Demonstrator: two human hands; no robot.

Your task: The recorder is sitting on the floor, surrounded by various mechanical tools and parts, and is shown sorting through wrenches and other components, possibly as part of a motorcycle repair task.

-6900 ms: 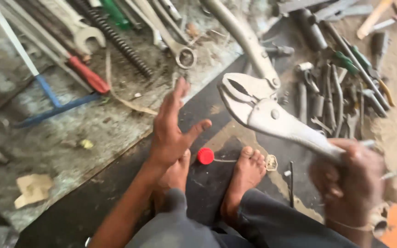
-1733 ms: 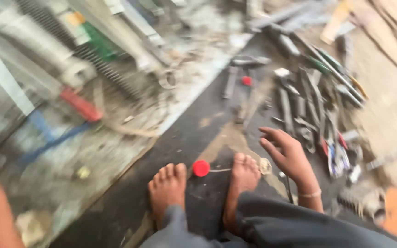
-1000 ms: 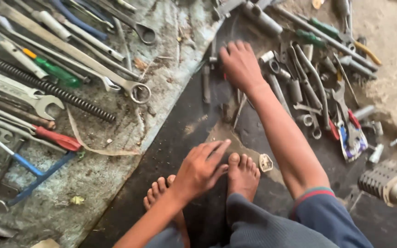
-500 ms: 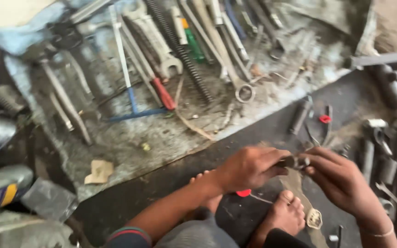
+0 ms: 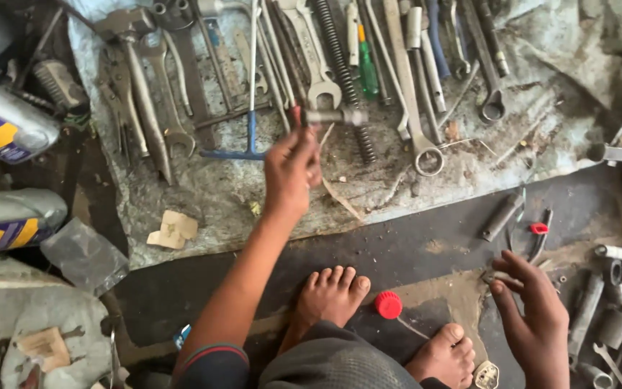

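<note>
At the far left, well apart from the grip, two cans lie on their sides, and a scrap of cardboard lies on the grey sheet down-left of the grip. Just left of the grip a blue T-wrench lies on the sheet, its crossbar near the knuckles. The left hand is stretched forward over the sheet and its fingers are pressed together around a short metal rod, which sticks out level to the right of the fingers, above the laid-out tools and not touching them. A red bit shows at the near end of the rod, by the fingertips; I cannot tell what it is. Right under the free end of the rod is a coil spring, and further right a long ring spanner. To do this step well, I think the hand should keep the rod level and hold it firmly near the end, because a loose pinch may let it tip and drop among the many similar pieces. Below the grip are the bare feet and a red cap between them. Far right and low, the right hand is spread with nothing in it, hovering over the dark mat near a heap of sockets.
</note>
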